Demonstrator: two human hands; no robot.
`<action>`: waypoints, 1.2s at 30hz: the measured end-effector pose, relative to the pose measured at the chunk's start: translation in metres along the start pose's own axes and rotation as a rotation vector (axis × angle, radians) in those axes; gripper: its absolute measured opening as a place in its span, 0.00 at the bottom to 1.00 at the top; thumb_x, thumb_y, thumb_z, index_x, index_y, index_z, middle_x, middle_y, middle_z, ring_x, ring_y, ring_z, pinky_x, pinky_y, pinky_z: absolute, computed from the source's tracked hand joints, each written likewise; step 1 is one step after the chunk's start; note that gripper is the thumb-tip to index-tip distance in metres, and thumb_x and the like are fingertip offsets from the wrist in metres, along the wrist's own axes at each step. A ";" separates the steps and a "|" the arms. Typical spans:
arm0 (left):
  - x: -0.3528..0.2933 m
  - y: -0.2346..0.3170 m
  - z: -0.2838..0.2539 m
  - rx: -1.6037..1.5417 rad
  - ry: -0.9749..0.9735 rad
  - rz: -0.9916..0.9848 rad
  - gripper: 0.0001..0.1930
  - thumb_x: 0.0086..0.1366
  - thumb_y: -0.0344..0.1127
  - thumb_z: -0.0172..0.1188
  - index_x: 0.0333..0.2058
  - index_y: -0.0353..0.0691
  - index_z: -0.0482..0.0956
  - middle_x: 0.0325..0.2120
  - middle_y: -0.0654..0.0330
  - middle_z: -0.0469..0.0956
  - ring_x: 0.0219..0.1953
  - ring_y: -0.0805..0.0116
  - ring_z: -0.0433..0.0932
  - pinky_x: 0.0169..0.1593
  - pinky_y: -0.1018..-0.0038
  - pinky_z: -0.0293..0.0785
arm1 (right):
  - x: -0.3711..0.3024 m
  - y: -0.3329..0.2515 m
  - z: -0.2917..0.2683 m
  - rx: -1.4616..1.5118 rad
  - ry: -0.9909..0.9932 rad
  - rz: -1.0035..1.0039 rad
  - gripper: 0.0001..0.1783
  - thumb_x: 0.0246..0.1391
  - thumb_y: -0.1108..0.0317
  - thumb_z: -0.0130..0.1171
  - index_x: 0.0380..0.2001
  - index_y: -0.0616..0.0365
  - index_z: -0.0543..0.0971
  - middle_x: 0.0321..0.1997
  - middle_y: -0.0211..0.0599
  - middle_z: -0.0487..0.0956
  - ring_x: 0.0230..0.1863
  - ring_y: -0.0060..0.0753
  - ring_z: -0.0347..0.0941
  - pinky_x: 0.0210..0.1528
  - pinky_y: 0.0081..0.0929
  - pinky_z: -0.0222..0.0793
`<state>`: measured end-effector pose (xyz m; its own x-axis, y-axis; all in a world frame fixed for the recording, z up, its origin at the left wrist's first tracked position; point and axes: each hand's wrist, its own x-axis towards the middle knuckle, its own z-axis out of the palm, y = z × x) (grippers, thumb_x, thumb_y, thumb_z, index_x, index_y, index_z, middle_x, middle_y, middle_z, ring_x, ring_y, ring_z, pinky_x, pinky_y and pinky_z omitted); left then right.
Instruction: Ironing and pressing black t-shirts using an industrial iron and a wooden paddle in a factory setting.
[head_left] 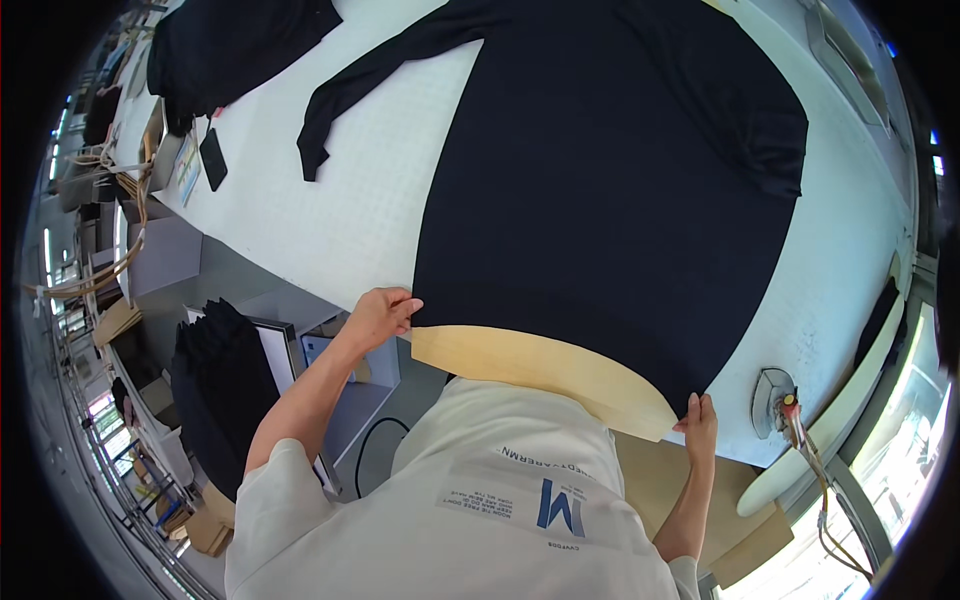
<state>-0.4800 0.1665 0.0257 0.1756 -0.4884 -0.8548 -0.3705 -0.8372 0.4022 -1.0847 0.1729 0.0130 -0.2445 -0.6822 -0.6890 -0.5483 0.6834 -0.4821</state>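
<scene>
A dark long-sleeved sweater (600, 200) lies spread on the white table (350, 230), its hem toward me. One sleeve stretches out to the left; the other is folded over the body on the right. From under the hem sticks a tan, curved-edged board (540, 370); how far it reaches inside the sweater is hidden. My left hand (382, 318) pinches the left hem corner, next to the board's left end. At the right hem corner, my right hand (699, 428) is closed on the fabric, close to the board's right tip.
An iron (772, 402) with a hose stands on the table's right side. A dark garment pile (235, 50) and a black phone (213, 160) are at the far left. More dark garments (220, 390) hang below the table's left edge.
</scene>
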 end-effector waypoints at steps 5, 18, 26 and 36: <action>0.000 -0.008 0.010 -0.163 0.108 0.015 0.12 0.73 0.39 0.65 0.38 0.33 0.85 0.27 0.67 0.79 0.28 0.78 0.78 0.38 0.76 0.82 | 0.005 0.008 0.001 0.086 -0.011 0.108 0.18 0.72 0.54 0.57 0.34 0.58 0.73 0.23 0.29 0.74 0.20 0.21 0.73 0.23 0.21 0.74; -0.043 0.001 0.060 0.968 0.594 0.992 0.17 0.61 0.37 0.65 0.49 0.43 0.82 0.44 0.61 0.79 0.46 0.62 0.79 0.41 0.66 0.78 | -0.027 -0.019 0.003 -0.293 0.216 -0.357 0.10 0.69 0.65 0.58 0.41 0.60 0.81 0.29 0.31 0.79 0.29 0.21 0.73 0.33 0.26 0.71; -0.013 0.073 0.116 0.547 0.812 1.278 0.21 0.43 0.32 0.66 0.41 0.44 0.82 0.30 0.63 0.74 0.31 0.62 0.75 0.30 0.65 0.69 | -0.042 -0.162 0.237 -0.309 -0.273 -1.145 0.09 0.66 0.65 0.59 0.42 0.58 0.82 0.45 0.43 0.82 0.53 0.47 0.78 0.55 0.43 0.73; -0.032 0.058 0.099 0.399 0.784 1.370 0.19 0.38 0.24 0.64 0.35 0.41 0.85 0.23 0.65 0.72 0.23 0.67 0.71 0.24 0.71 0.64 | 0.029 -0.191 0.305 -0.482 -0.054 -0.913 0.11 0.65 0.64 0.59 0.43 0.58 0.83 0.45 0.43 0.84 0.50 0.45 0.80 0.54 0.41 0.74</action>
<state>-0.5975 0.1579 0.0440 -0.1163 -0.8755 0.4689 -0.8091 0.3574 0.4665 -0.7436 0.1018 -0.0805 0.4552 -0.8680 -0.1983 -0.7718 -0.2736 -0.5740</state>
